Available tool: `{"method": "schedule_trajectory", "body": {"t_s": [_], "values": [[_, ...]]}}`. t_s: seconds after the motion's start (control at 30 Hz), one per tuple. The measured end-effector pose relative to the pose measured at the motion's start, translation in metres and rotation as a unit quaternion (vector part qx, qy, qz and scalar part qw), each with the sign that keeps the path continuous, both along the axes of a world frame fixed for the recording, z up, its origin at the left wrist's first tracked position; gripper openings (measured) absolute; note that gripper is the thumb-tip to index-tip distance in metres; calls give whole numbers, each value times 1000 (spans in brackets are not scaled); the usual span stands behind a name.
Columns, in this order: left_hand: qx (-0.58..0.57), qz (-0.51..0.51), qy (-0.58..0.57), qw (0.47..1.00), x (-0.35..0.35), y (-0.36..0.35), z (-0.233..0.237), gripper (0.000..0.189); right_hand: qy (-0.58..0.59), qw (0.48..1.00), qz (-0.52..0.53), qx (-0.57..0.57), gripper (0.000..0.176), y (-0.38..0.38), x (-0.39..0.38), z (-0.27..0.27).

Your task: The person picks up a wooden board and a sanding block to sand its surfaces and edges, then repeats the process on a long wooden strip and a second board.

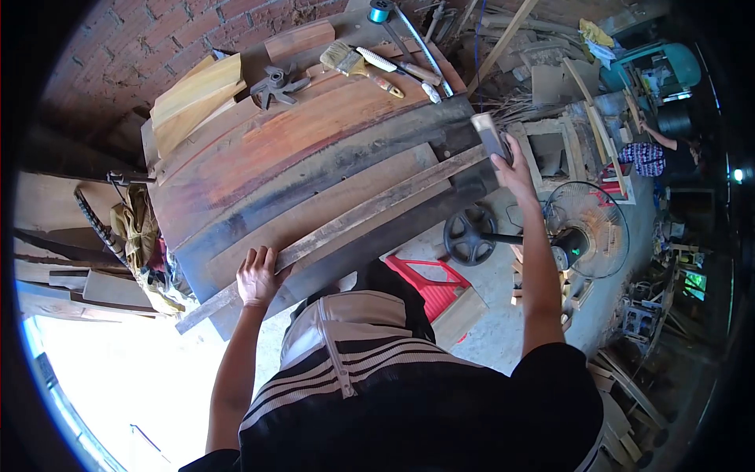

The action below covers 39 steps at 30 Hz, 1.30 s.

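A long, narrow wooden strip (377, 197) lies slantwise along the near side of the wooden workbench (275, 169). My left hand (259, 277) rests on the strip near its left end, with the fingers over its top edge. Past the strip's right end, my right hand (515, 169) grips a small block (489, 135) with a pale end and a dark side. A wider flat board (314, 206) lies behind the strip.
A brush (358, 67), a metal star-shaped part (277, 86) and a blue spool (379, 11) lie at the bench's back. Right of the bench stand a fan (586, 230) and a black handwheel (470, 234). Below is a red plastic stool (429, 285). Another person (645, 157) is far right.
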<state>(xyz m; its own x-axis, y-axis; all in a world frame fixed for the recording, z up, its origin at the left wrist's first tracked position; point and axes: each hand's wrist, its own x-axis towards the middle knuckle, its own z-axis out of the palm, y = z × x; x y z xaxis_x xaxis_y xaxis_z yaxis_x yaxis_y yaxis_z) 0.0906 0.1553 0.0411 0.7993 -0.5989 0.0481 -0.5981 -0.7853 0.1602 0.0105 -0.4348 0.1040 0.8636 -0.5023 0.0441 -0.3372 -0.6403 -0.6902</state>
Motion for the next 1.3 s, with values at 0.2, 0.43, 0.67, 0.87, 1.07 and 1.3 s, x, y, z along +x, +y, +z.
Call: {"method": "schedule_trajectory", "body": {"t_s": [0.2,0.43,0.67,0.87,1.07,1.3], "values": [[10,8,10,1000,-1,-2,3,44,78,974,83,-194,55,-7,20,-1],[17,10,10,1000,0,-2,1,44,27,917,277,-284,47,86,24,4],[14,3,-1,1000,1,-1,-2,43,55,885,341,-311,49,39,27,21],[17,22,-6,1000,0,-3,5,45,35,887,392,-240,46,39,43,26],[3,13,0,1000,-1,-4,6,46,-69,819,538,-188,40,174,55,6],[-5,5,2,1000,1,2,1,43,65,883,421,-196,59,58,43,33]]}}
